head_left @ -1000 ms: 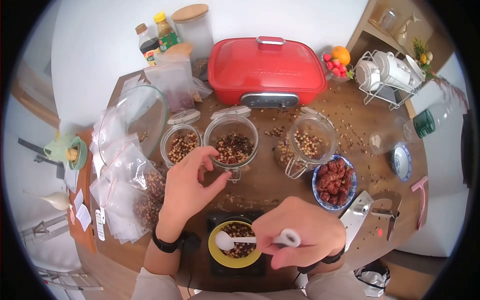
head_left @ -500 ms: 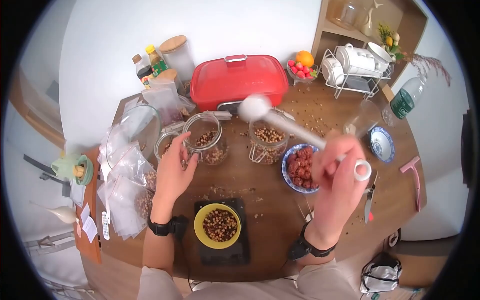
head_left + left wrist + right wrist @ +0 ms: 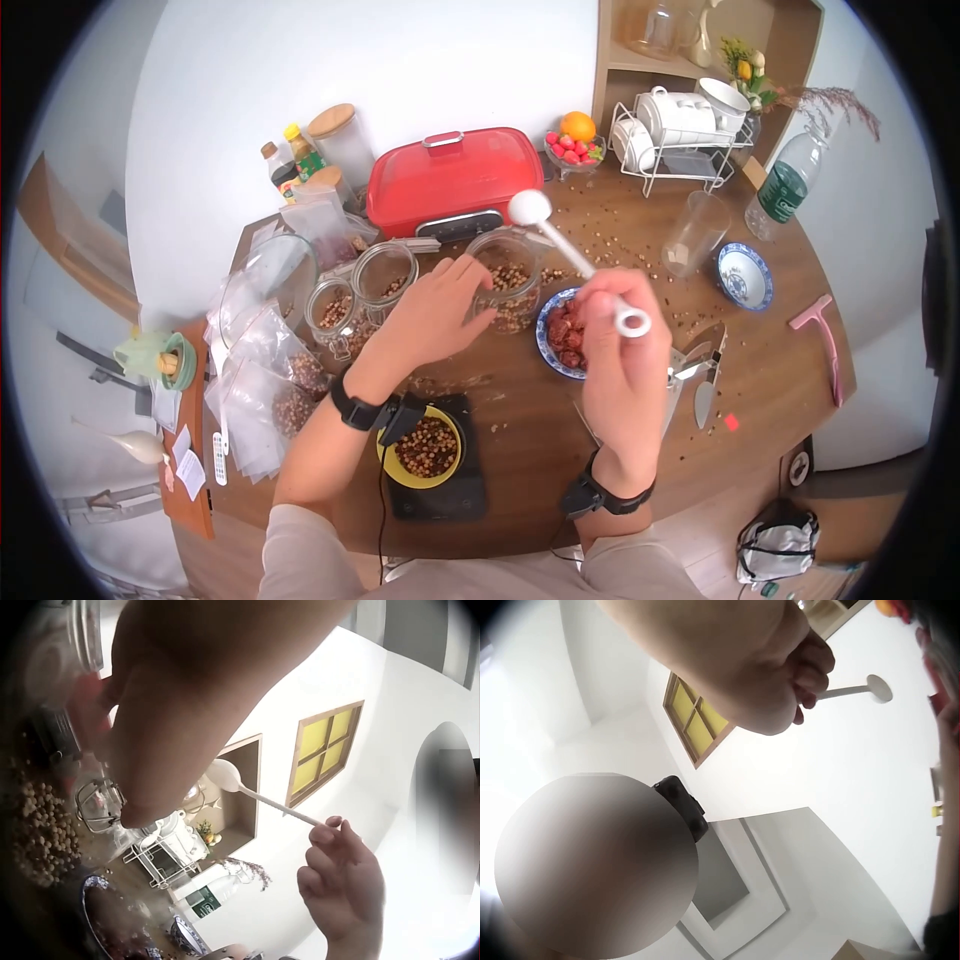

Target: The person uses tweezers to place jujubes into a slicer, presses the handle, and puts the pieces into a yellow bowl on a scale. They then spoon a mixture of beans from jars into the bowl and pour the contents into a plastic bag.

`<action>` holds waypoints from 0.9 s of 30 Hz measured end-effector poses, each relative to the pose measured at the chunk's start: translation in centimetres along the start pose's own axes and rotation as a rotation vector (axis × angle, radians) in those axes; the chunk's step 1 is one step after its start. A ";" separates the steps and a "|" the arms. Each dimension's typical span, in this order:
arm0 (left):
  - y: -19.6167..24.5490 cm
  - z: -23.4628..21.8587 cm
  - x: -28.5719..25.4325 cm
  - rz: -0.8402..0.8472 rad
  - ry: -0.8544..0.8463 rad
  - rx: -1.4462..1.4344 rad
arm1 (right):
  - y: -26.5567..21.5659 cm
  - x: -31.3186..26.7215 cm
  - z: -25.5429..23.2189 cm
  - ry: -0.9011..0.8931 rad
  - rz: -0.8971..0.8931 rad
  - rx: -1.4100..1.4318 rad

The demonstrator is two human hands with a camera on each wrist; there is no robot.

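Note:
In the head view my right hand (image 3: 625, 365) grips the handle of a white spoon (image 3: 567, 247) above the bowl of dark red pieces (image 3: 566, 335); the spoon's bowl end points up and left. My left hand (image 3: 432, 312), its fingers spread and bent a little, is at the near left side of the right-hand glass jar (image 3: 508, 285), which holds mixed peppercorn-like grains; whether it touches the glass I cannot tell. Two more glass jars (image 3: 384, 275) (image 3: 330, 308) stand to its left. A yellow bowl (image 3: 425, 452) of the same grains sits on a black scale (image 3: 440, 500), partly under my left wrist.
A red cooker (image 3: 455, 180) stands at the back, with a fruit bowl (image 3: 575, 155) and a cup rack (image 3: 680, 140) to its right. Plastic bags (image 3: 262, 400) lie at the left. Knives (image 3: 705, 400), a blue-and-white bowl (image 3: 745, 275) and a pink peeler (image 3: 825, 340) are at the right.
My left hand has moved right, from the left jars to the right-hand jar. My right hand has lifted the spoon from over the yellow bowl and carried it up and right. The view has shifted.

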State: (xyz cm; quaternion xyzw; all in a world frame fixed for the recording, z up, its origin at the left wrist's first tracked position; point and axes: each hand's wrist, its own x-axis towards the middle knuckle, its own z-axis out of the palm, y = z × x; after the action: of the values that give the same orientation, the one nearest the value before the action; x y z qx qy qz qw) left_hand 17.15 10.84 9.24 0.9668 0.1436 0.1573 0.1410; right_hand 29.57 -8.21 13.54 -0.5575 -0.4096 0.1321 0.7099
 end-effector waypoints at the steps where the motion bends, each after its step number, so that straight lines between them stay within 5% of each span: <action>1: 0.4 0.0 -0.3 -0.024 -0.014 -0.004 | 0.4 0.1 0.0 -0.021 -0.042 -0.060; 9: 1.5 -0.7 -5.3 -0.124 0.062 -0.089 | 0.2 0.3 -0.3 -0.223 0.030 -0.191; 19: -0.4 -1.8 -9.4 -0.167 0.059 -0.269 | 2.7 0.8 2.6 -0.551 -0.082 -0.268; 25: -4.1 -2.3 -10.6 -0.234 0.226 -0.612 | 4.5 1.1 4.5 -0.746 -0.042 -0.447; 27: -5.4 -2.6 -10.9 -0.305 0.055 -0.635 | 5.5 1.2 5.0 -0.772 -0.048 -0.441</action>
State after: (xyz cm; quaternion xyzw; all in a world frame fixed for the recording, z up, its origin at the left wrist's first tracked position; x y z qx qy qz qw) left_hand 5.09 12.89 6.96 0.8377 0.2341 0.1969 0.4524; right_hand 28.17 -2.10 9.36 -0.5959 -0.6759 0.2237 0.3716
